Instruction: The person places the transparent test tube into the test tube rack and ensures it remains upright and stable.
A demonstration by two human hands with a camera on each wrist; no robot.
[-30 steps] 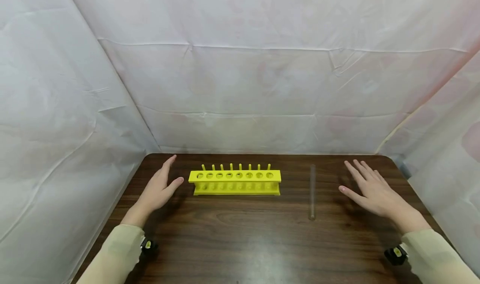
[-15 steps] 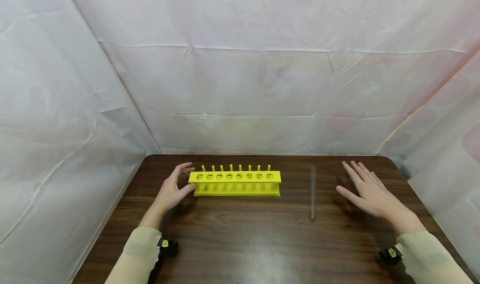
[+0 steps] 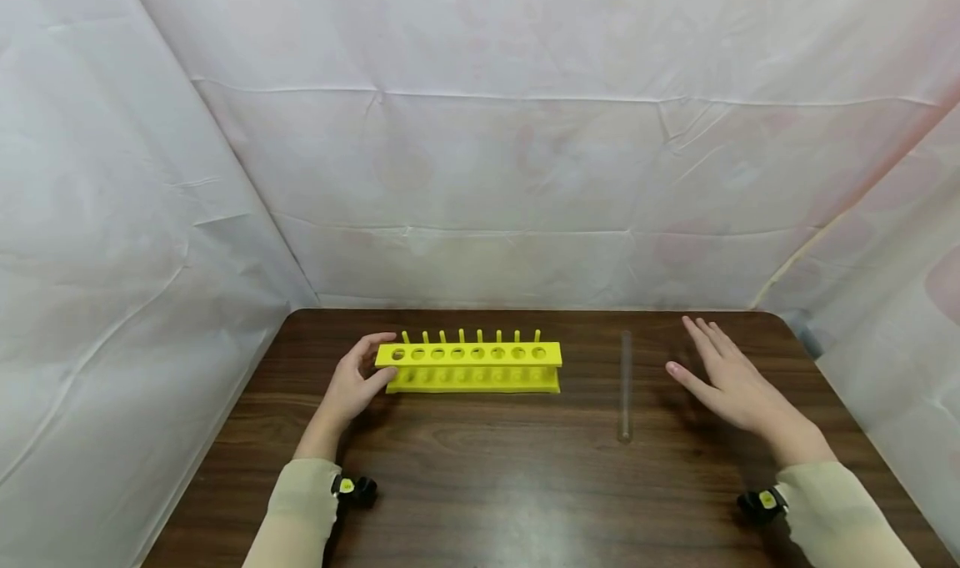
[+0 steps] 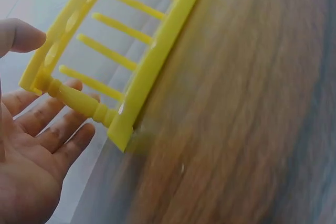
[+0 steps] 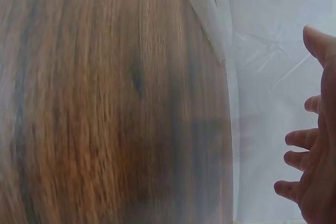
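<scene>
A yellow test tube rack (image 3: 468, 354) stands on the dark wood table, with a row of round holes along its top and upright pegs at the back. My left hand (image 3: 351, 387) is at the rack's left end, thumb in front and fingers behind. In the left wrist view the left hand (image 4: 39, 145) has loosely spread fingers beyond the rack's end post (image 4: 79, 99), the thumb right by the top bar. A clear glass test tube (image 3: 626, 389) lies right of the rack. Farther right, my right hand (image 3: 738, 389) hovers with fingers spread and holds nothing.
The brown table (image 3: 487, 476) reaches back to a pale hanging sheet (image 3: 480, 176), with sheets also at left and right. Black wrist cameras (image 3: 761, 505) sit under both cuffs.
My left hand has moved right from beside the rack to around its left end. The right hand has drifted slightly left toward the test tube. Rack and tube have stayed put.
</scene>
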